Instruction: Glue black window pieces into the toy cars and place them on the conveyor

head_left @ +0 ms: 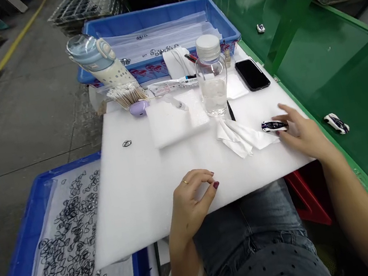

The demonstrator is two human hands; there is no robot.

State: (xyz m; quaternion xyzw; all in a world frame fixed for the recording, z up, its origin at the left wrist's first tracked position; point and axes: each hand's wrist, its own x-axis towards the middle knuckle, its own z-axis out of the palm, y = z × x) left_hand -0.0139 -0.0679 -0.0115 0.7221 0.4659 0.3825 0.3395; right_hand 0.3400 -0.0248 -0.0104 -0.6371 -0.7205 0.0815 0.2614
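Head view: my right hand (299, 132) pinched the toy car (272, 126) near the desk's (136, 191) right edge, likely to steady it. Tissue (239, 138) lay alongside, presumably for reach. Left hand (191, 201) curled above the near edge; couldn't tell if tips met.

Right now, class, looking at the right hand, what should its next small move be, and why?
Probably the right hand should pick up the white toy car: its fingers are at one end of the car, which rests on the white board beside a crumpled white cloth.
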